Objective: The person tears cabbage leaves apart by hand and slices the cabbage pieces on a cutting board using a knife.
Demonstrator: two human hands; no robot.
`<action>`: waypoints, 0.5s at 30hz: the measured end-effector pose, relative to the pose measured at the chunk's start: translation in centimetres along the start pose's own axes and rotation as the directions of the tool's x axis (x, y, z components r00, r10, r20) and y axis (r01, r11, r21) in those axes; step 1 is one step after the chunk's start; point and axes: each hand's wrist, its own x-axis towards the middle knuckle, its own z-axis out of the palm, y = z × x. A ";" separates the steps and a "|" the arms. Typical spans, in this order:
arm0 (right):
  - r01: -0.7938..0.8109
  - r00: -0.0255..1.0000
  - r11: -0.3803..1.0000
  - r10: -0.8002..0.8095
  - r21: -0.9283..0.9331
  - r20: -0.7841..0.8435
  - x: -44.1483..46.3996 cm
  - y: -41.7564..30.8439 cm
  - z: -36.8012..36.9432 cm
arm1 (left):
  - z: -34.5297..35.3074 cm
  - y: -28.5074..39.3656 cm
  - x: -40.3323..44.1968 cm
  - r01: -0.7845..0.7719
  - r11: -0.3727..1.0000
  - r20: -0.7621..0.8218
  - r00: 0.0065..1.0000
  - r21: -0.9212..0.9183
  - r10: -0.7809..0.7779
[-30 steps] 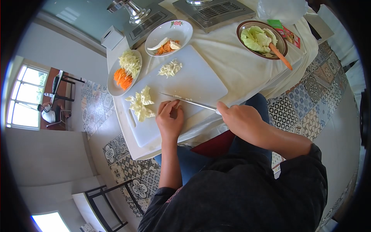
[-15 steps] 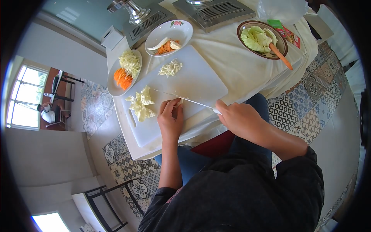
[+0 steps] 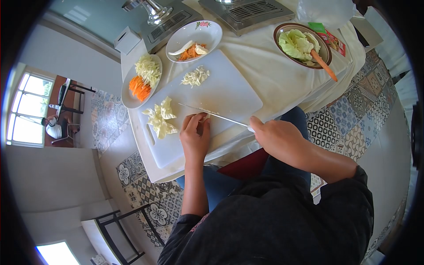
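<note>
My right hand [image 3: 276, 134] is closed on the white handle of a knife [image 3: 227, 119]. Its blade reaches left across the white cutting board [image 3: 234, 88], just beyond the fingers of my left hand [image 3: 195, 132]. Those fingers are bent and press a small pale piece of vegetable [image 3: 207, 116] onto the board, mostly hidden beneath them. Little pale bits cling to the blade. To the left of my left hand lie pale yellow cabbage leaves [image 3: 161, 119]. A small heap of chopped white pieces [image 3: 195, 77] sits farther up the board.
Beyond the board are a plate [image 3: 128, 99] of shredded cabbage and carrot, and a flowered bowl [image 3: 212, 37] with carrot shreds and white pieces. At right, a brown-rimmed bowl [image 3: 282, 52] holds cabbage and a carrot [image 3: 324, 66]. Metal stoves [image 3: 247, 17] stand behind. A person [image 3: 54, 128] sits far left.
My right hand and the knife have shifted slightly to the right, drawing the blade back a little. My left hand stays in place on the pale piece.
</note>
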 end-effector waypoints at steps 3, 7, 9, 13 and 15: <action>-0.012 1.000 1.000 0.011 0.011 0.026 -0.3 -0.2 -0.5 | 0.1 0.0 0.0 -0.010 1.000 -0.010 1.000 -0.018 0.010; 0.006 1.000 0.999 -0.007 0.040 0.003 -0.5 0.1 -0.4 | 0.0 0.0 0.0 -0.001 1.000 0.003 1.000 0.002 0.001; -0.004 0.999 0.999 0.002 0.053 0.036 -0.7 0.2 -0.7 | 0.0 -0.1 0.1 -0.011 1.000 -0.004 1.000 0.003 0.011; -0.056 0.995 0.992 0.046 0.111 0.092 -1.1 -0.1 -1.9 | 0.1 -0.1 0.1 0.013 1.000 -0.012 1.000 -0.012 -0.014; -0.057 0.993 0.991 0.045 0.119 0.106 -0.9 0.0 -2.0 | 0.1 -0.2 0.0 0.012 1.000 -0.017 1.000 -0.025 -0.012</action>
